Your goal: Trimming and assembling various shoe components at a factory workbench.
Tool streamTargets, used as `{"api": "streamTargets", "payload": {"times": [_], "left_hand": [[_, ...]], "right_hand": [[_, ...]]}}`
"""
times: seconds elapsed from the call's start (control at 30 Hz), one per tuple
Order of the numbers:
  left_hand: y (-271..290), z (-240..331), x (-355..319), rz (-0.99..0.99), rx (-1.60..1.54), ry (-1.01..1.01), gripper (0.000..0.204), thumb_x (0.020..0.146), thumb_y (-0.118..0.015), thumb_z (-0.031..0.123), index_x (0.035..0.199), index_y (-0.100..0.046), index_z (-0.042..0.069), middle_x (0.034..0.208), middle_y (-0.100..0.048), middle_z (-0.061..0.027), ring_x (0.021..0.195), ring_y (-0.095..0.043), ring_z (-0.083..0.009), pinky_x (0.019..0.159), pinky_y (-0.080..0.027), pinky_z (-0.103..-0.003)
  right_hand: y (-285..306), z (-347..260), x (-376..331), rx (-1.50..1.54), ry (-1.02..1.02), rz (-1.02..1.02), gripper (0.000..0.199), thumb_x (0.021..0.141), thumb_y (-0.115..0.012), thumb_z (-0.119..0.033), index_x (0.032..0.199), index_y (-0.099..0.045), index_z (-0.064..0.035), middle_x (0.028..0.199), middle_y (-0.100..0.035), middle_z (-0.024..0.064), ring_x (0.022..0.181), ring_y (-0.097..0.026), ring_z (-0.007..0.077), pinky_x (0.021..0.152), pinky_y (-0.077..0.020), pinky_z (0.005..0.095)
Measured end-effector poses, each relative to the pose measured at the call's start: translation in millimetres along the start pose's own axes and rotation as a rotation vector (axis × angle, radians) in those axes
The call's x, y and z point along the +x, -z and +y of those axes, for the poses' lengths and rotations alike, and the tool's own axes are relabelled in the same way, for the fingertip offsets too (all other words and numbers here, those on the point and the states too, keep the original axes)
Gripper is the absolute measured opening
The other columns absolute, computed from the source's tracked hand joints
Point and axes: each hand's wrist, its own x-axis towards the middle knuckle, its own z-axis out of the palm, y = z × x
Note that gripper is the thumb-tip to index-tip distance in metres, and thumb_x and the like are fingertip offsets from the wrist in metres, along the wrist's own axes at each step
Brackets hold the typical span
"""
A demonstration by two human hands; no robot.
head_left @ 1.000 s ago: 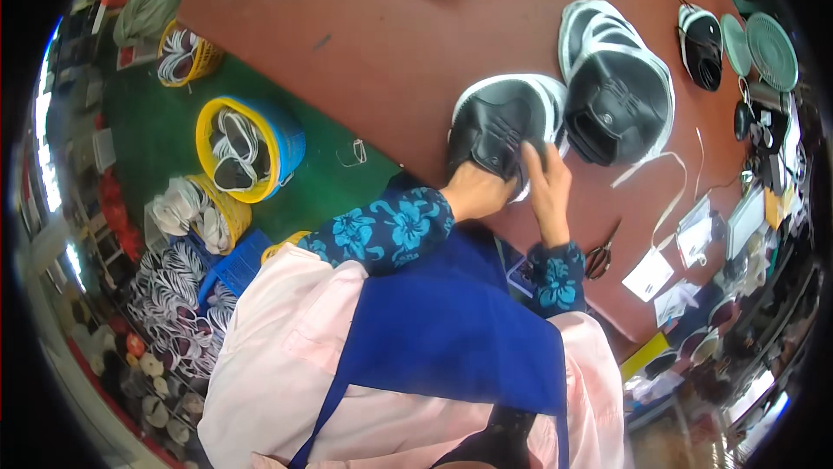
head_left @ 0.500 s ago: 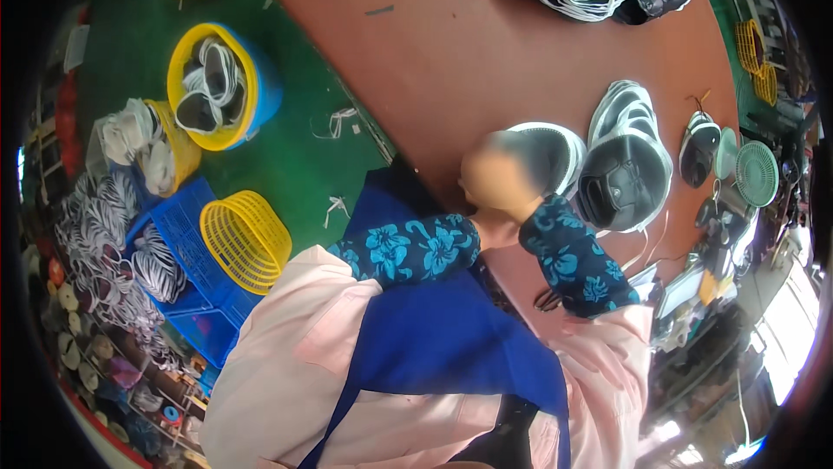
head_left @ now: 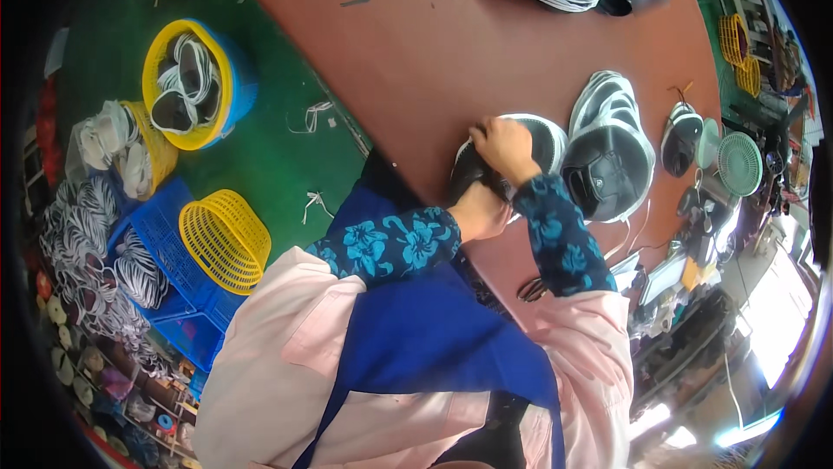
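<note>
Two hands work one black shoe upper (head_left: 473,176) with a white rim, lying at the near edge of the red-brown worktop (head_left: 416,52). The right hand (head_left: 505,148) is curled closed over its top; the left hand (head_left: 480,211) pinches its near edge. It looks light, soft and floppy, best taken by the stiffer rim. On the green floor, a yellow basket (head_left: 186,83) holds black-and-white pieces; another yellow basket (head_left: 224,239) lies tipped.
</note>
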Motion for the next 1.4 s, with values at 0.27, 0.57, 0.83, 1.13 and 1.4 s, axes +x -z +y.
{"api": "streamTargets", "payload": {"times": [0.27, 0.57, 0.83, 1.13, 1.4], "left_hand": [[9.6, 2.6, -7.2, 0.068, -0.051, 0.002, 0.025, 0.087, -0.054, 0.025, 0.073, -0.067, 0.008, 0.067, -0.067, -0.0124, 0.062, -0.065, -0.0317, 0.056, -0.050, -0.047], [3.9, 0.8, -7.7, 0.085, 0.001, 0.010, 0.036, 0.093, -0.053, 0.029, 0.075, -0.071, 0.004, 0.071, -0.069, -0.0137, 0.067, -0.067, -0.0320, 0.062, -0.052, -0.046], [10.3, 1.7, -4.2, 0.227, -0.032, -0.069, 0.027, 0.091, -0.056, 0.026, 0.088, -0.071, 0.004, 0.079, -0.069, -0.0145, 0.071, -0.068, -0.0324, 0.068, -0.053, -0.047], [2.2, -4.3, -5.4, 0.146, 0.021, -0.050, 0.029, 0.094, -0.052, 0.028, 0.086, -0.068, 0.005, 0.077, -0.067, -0.0161, 0.069, -0.067, -0.0331, 0.063, -0.053, -0.046], [10.9, 0.3, -6.8, 0.148, 0.012, -0.074, 0.036, 0.093, -0.055, 0.031, 0.072, -0.068, 0.005, 0.061, -0.064, -0.0136, 0.055, -0.063, -0.0335, 0.056, -0.050, -0.046]], "right_hand": [[7.7, -5.6, -8.1, 0.076, -0.017, -0.206, 0.029, 0.083, -0.066, -0.036, 0.093, -0.076, -0.0107, 0.088, -0.072, 0.0176, 0.090, -0.069, 0.0367, 0.081, -0.0545, 0.0481], [25.0, 13.9, -37.5, 0.356, -0.001, -0.041, 0.038, 0.089, -0.065, -0.040, 0.084, -0.068, -0.0030, 0.078, -0.066, 0.0242, 0.077, -0.065, 0.0438, 0.071, -0.0508, 0.0522], [10.2, 24.2, -66.6, 0.735, -0.106, 0.103, 0.040, 0.090, -0.068, -0.034, 0.075, -0.056, 0.0006, 0.068, -0.055, 0.0249, 0.065, -0.049, 0.0440, 0.063, -0.0433, 0.0478], [28.2, 34.9, -32.5, 0.655, -0.091, 0.057, 0.034, 0.088, -0.067, -0.037, 0.086, -0.067, -0.0030, 0.081, -0.064, 0.0250, 0.081, -0.062, 0.0445, 0.072, -0.0483, 0.0495], [4.8, 38.9, -42.7, 0.520, -0.132, 0.148, 0.037, 0.090, -0.065, -0.038, 0.081, -0.062, -0.0016, 0.077, -0.062, 0.0235, 0.077, -0.062, 0.0426, 0.068, -0.0478, 0.0489]]}}
